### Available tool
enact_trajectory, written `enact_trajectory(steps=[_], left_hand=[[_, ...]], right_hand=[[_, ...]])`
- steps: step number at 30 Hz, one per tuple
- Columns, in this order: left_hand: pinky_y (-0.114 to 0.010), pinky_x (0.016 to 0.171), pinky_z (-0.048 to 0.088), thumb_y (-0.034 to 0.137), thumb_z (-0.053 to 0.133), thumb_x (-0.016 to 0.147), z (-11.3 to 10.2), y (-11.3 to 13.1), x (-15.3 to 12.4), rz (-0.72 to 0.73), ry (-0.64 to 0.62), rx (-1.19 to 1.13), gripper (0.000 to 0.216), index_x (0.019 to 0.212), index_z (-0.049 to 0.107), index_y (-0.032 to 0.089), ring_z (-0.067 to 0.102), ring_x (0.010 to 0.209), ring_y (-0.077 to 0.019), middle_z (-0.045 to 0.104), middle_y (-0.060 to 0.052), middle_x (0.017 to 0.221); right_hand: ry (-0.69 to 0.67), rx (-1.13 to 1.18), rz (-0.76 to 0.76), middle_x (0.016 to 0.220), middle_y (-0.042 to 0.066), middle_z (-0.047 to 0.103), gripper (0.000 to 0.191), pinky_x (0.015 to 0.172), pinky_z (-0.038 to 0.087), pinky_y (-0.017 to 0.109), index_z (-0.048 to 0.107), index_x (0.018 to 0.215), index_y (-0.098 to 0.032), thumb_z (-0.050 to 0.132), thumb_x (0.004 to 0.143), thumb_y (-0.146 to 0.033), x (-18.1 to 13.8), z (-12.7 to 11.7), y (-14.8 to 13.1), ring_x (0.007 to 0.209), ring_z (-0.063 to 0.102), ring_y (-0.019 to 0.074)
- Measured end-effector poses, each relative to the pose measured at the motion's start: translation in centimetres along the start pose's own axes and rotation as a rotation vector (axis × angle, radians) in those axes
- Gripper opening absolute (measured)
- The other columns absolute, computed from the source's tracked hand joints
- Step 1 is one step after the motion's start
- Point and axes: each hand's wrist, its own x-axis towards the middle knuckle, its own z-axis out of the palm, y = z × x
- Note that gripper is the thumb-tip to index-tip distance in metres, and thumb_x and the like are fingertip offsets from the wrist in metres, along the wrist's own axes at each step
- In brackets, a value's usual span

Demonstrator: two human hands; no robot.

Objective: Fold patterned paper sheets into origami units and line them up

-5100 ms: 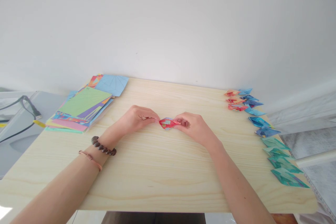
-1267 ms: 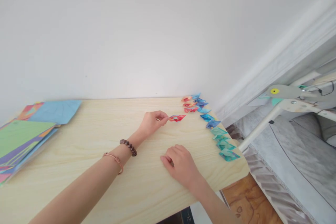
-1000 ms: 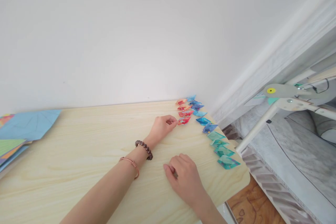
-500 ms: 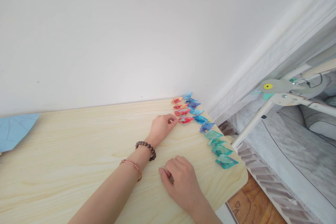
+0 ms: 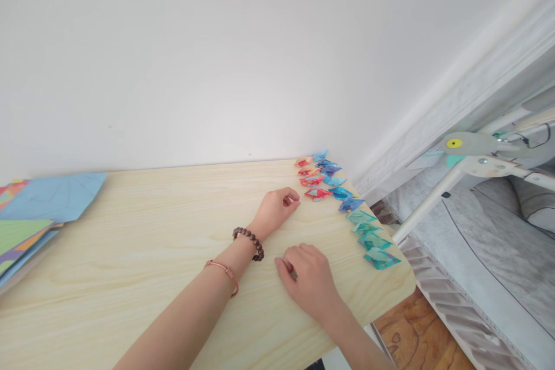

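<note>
My left hand point(image 5: 277, 208) rests on the wooden table point(image 5: 130, 254) with its fingers curled and nothing in them, just left of a small red folded paper piece point(image 5: 317, 193). That piece lies on the table at the near end of a short row of red folded pieces point(image 5: 309, 172). My right hand point(image 5: 306, 277) lies knuckles-up on the table nearer to me, fingers loosely curled, holding nothing that I can see. My left wrist wears a dark bead bracelet and a thin cord.
Several blue and teal folded pieces point(image 5: 366, 232) run in a line along the table's right edge. A stack of coloured paper sheets point(image 5: 39, 208) lies at the far left. A white wall is behind; a grey bed and a white stand point(image 5: 433, 199) are to the right.
My left hand carried the red folded piece to the right, set it below the other red pieces and let go. It has drawn back a little. My right hand dropped to the table.
</note>
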Motion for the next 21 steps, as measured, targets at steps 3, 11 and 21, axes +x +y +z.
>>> enact_trajectory(steps=[3,11,21], left_hand=[[-0.023,0.073,0.049,0.021,0.051,0.080,-2.3,0.2,-3.4,0.025,-0.029,0.007,0.019,0.096,0.061,0.018,0.061,0.075,-0.0127,0.065,-0.003,0.084],[-0.049,0.107,0.022,0.028,0.049,0.083,-13.5,-1.6,-16.1,-0.032,0.163,0.755,0.039,0.121,0.048,0.024,0.031,0.127,-0.0276,0.038,-0.009,0.135],[-0.054,0.097,0.027,0.036,0.031,0.091,-23.3,-4.8,-23.3,-0.722,0.433,1.155,0.044,0.122,0.046,0.009,0.034,0.125,-0.0354,0.047,-0.020,0.127]], right_hand=[[-0.004,-0.021,-0.038,0.058,-0.001,0.050,0.024,0.063,0.027,0.027,0.042,0.061,-0.018,0.047,0.084,-0.022,0.5,0.2,-0.4,0.062,0.043,0.0124],[-0.046,0.068,-0.257,0.060,0.000,0.054,0.023,0.067,0.030,0.027,0.048,0.062,-0.018,0.045,0.084,-0.020,3.7,2.6,-4.7,0.063,0.047,0.0127],[-0.018,0.059,-0.338,0.058,0.000,0.056,0.025,0.057,0.024,0.027,0.049,0.062,-0.019,0.042,0.086,-0.026,9.5,6.6,-11.0,0.056,0.047,0.0126]])
